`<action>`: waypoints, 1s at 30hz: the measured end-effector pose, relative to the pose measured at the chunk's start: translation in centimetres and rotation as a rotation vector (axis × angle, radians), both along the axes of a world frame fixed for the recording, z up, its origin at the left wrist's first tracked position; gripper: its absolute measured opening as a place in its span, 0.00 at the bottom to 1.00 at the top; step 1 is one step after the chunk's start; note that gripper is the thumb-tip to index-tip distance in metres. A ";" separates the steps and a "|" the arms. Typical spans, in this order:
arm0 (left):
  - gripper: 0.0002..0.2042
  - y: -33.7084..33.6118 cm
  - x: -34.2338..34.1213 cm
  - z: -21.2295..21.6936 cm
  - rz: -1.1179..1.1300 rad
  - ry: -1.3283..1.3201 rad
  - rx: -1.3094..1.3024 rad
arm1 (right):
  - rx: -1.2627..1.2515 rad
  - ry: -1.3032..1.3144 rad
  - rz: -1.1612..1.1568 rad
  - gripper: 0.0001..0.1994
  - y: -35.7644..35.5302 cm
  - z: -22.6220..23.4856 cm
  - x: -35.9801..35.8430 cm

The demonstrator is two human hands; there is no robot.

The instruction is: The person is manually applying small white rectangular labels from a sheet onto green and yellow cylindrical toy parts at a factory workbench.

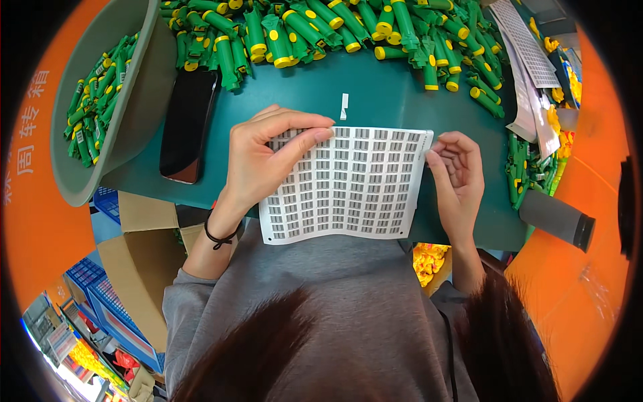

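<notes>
A white sheet of barcode labels (pixel 341 187) is held up in front of me, bowed a little along its lower edge. My left hand (pixel 271 147) is closed on its upper left part, thumb and forefinger pinching at the top edge. At the upper right corner, my right hand (pixel 457 174) has its fingers curled, with thumb and forefinger on the sheet's edge. Beyond the sheet, a small white paper scrap (pixel 344 107) lies on the green table. Many green rolls with yellow ends (pixel 274 40) are heaped along the table's far side.
A grey-green tub (pixel 151 74) with more green rolls stands tilted at the left. Beside it lies a black phone (pixel 189 127). More label sheets (pixel 529 53) and a dark grey cylinder (pixel 556 220) are at the right. An open cardboard box (pixel 137 268) sits below the table's left edge.
</notes>
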State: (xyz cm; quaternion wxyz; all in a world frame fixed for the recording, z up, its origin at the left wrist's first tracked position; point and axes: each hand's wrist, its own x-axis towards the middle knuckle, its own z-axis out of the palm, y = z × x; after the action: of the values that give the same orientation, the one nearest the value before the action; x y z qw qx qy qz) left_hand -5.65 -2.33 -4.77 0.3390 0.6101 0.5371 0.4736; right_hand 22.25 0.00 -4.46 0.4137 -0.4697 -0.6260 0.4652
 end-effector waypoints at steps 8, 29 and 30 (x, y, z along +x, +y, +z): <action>0.05 0.1 0.2 0.0 0.023 -0.011 -0.046 | -0.266 0.354 0.029 0.19 -0.1 1.2 -0.3; 0.18 -3.0 -1.0 2.6 0.070 -0.331 -0.284 | -0.434 0.207 -0.027 0.14 0.5 0.3 1.5; 0.15 -3.2 -1.0 2.7 0.112 -0.337 -0.307 | -0.432 0.162 0.001 0.13 0.6 0.8 1.1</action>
State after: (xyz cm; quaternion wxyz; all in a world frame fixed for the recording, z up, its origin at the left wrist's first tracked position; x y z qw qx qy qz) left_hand -6.67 -5.53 -2.04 0.4859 0.4328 0.5717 0.4998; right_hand 23.40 0.58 -3.67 0.3520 -0.5084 -0.4768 0.6247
